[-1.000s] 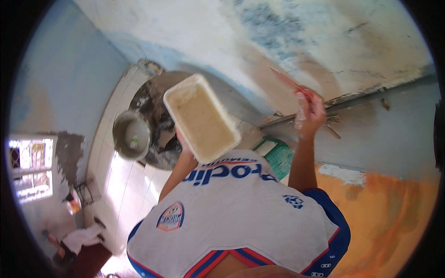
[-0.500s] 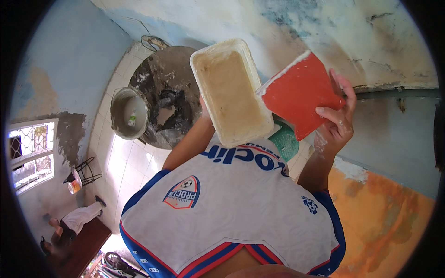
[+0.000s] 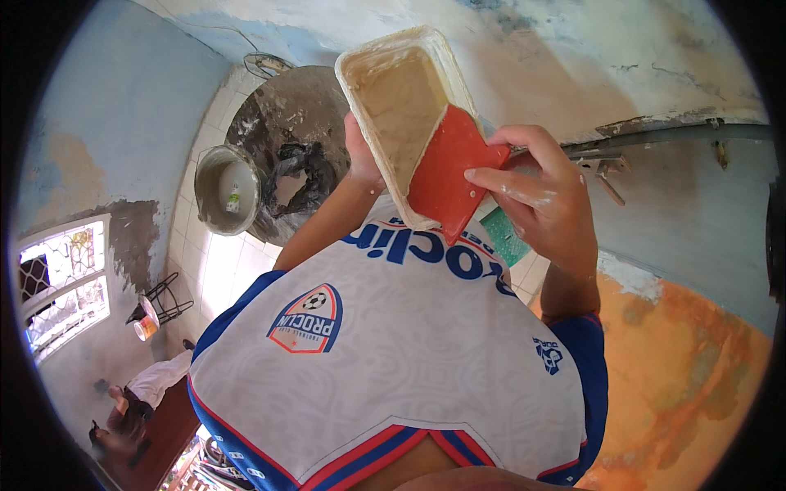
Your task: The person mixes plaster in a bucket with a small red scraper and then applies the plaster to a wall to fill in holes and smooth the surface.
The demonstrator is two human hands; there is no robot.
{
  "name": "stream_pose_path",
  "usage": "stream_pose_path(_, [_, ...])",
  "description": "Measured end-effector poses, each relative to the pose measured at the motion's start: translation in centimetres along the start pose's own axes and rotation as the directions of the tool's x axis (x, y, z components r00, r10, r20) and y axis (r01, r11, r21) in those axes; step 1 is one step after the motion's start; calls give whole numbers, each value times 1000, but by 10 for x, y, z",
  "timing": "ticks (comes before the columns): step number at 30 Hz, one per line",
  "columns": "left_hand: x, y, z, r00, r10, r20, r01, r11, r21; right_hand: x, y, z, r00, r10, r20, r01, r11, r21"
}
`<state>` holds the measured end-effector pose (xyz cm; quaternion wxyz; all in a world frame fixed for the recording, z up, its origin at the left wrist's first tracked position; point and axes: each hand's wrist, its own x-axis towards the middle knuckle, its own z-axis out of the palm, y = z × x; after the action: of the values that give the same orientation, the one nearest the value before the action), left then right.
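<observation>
Red scraper [image 3: 446, 184] now dips into the tray's [image 3: 385, 61] lower right end; half a sec ago it was beside the tray, clear of it. R hand [image 3: 544, 196] pinches its edge w/ fingers & thumb. L hand [image 3: 360, 155] grips the tray from underneath, tan paste [image 3: 397, 106] inside.

Bright daylight from the window [image 3: 61, 286] — sharp centre, edges bowed, dark-rimmed.

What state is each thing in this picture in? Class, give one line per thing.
Rectangular whitish plastic tray: tilted, holds beige paste, gripped by left hand.
Flat red plastic scraper: edge dipped in tray, pinched by right hand.
Round grey metal bucket: upright on floor, open.
</observation>
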<state>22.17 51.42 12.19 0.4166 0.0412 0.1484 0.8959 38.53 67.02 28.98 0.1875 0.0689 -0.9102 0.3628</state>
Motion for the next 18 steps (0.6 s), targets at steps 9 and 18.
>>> stream_pose_path(9, [-2,7,3,999,48,-17,-47,996,73,-21,19,11,975,212,-72,-193,958,212])
stream_pose_path(18, [-2,-4,0,996,7,-84,8,983,183,-18,3,7,962,262,-77,-233,935,265])
